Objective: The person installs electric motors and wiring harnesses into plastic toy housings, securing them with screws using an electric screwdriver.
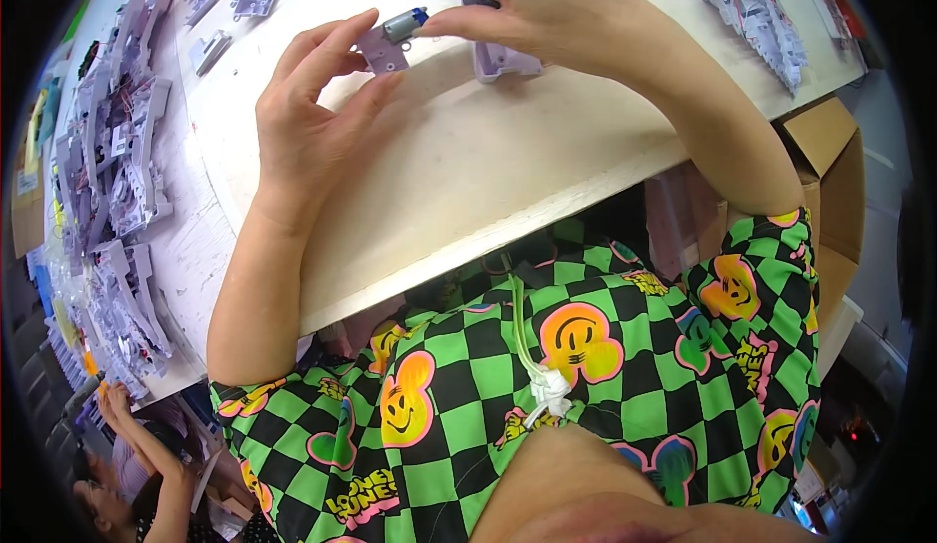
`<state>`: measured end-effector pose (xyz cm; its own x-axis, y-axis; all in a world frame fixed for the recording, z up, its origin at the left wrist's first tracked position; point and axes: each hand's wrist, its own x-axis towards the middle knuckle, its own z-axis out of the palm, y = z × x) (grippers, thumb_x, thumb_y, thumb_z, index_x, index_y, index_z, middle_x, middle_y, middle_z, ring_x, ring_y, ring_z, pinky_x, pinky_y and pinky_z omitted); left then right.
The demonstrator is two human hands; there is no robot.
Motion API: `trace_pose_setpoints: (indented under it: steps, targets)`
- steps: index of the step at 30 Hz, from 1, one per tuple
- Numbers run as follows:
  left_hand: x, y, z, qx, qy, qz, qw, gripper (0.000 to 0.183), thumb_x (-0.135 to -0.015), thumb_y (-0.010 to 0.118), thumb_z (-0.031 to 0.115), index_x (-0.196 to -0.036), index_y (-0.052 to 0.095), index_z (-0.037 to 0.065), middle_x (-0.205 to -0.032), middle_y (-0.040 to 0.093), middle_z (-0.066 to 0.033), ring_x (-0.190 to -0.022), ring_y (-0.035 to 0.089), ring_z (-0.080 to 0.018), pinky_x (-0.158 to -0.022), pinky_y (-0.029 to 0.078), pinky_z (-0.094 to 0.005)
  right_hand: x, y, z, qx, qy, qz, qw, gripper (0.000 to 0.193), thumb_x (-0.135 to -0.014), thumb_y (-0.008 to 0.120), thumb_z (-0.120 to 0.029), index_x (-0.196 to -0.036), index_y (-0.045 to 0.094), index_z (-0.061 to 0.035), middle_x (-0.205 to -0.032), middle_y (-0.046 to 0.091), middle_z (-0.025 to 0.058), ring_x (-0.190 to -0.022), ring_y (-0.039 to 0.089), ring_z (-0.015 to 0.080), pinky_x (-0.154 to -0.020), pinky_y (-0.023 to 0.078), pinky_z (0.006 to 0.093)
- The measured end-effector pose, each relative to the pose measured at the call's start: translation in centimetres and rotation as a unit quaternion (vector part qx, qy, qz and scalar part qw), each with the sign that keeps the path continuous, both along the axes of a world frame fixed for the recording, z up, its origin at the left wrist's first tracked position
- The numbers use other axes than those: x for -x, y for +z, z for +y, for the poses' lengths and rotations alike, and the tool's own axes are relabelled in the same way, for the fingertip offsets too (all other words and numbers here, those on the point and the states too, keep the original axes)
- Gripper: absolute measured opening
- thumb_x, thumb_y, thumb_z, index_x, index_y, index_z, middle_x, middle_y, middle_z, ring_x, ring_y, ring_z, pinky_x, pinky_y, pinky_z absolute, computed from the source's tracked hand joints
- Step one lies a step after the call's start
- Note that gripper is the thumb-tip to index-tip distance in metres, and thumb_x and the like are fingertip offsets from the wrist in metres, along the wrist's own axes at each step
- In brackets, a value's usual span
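Nearest, green-and-black checked shirt (459, 387) below the edge of the pale cream tabletop (468, 162). Above the table, left hand (312, 119) pinches a flat pale-lilac plastic bracket (385, 57) between thumb and fingers. Small silver cylindrical motor with a blue end cap (400, 26) sits at the bracket's upper edge, between both hands. Right hand (551, 6) has thumb and index spread apart, thumb tip at the blue cap; firm grip on anything not visible. Motor looks already placed on the bracket, so probably mid-step; can't tell if it's fixed. No wires made out on it; wiring, if needed, seems left. Just beyond, pale-lilac moulded plastic housing (503, 63), separate from the bracket. Farther left, rows of pale-lilac plastic assemblies with wires (122, 153); far right, a similar jagged-edged lilac assembly (759, 31).
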<state>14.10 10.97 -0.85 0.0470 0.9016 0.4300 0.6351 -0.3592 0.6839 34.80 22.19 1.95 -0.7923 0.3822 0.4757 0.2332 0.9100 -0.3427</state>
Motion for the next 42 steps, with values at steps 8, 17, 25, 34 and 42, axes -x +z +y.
trace_pose_setpoints:
  steps: [8,17,25,34,42]
  targets:
    - [1.5,-0.8,-1.9,0.046,0.034,0.039,0.998,0.047,-0.071,0.079,0.005,-0.116,0.065,0.003,-0.1,0.067,-0.0097,-0.081,0.067,-0.0164,-0.078,0.053,-0.028,3.4,-2.7,-1.0,-0.06,0.045,-0.036,0.997,0.019,-0.08,0.071,-0.026,-0.092,0.067,-0.0118,-0.092,0.066,0.0052,-0.095,0.06,0.0248,-0.087,0.039,0.0433]
    - [0.7,1.8,-2.4,-0.007,0.053,0.282,0.958,0.048,-0.07,0.08,0.018,-0.115,0.067,0.008,-0.1,0.067,-0.0088,-0.09,0.061,-0.0225,-0.09,0.047,-0.0356,1.3,-1.0,-0.4,0.143,0.06,0.088,0.984,0.015,-0.079,0.072,-0.015,-0.09,0.07,-0.0055,-0.082,0.068,0.0114,-0.08,0.065,0.0268,-0.077,0.048,0.0361]
    - [-1.0,1.0,-1.2,0.127,0.016,-0.175,0.976,0.028,-0.091,0.066,0.015,-0.116,0.066,0.001,-0.094,0.069,-0.0069,-0.078,0.063,-0.0115,-0.074,0.052,-0.0234,1.6,-1.6,-0.1,0.115,0.107,0.085,0.984,0.02,-0.08,0.072,-0.017,-0.091,0.069,-0.0014,-0.082,0.069,0.0163,-0.075,0.067,0.0296,-0.071,0.052,0.0348]
    - [-1.0,3.9,0.2,0.194,0.019,-0.3,0.934,0.033,-0.091,0.064,0.009,-0.12,0.06,-0.005,-0.096,0.07,-0.0151,-0.091,0.07,-0.0211,-0.084,0.057,-0.0305,0.7,1.0,1.9,0.377,0.075,0.09,0.919,0.028,-0.095,0.059,-0.025,-0.102,0.066,0.0016,-0.091,0.067,0.0057,-0.086,0.059,0.0121,-0.079,0.047,0.027]
    - [-0.7,2.9,-0.7,0.187,0.05,-0.38,0.904,0.031,-0.088,0.066,0.005,-0.116,0.061,-0.009,-0.103,0.067,-0.0176,-0.089,0.07,-0.023,-0.088,0.056,-0.0318,0.3,1.7,2.9,0.29,0.041,0.073,0.953,0.02,-0.091,0.061,-0.015,-0.096,0.067,0.0026,-0.084,0.067,0.0093,-0.078,0.06,0.0144,-0.073,0.049,0.029]
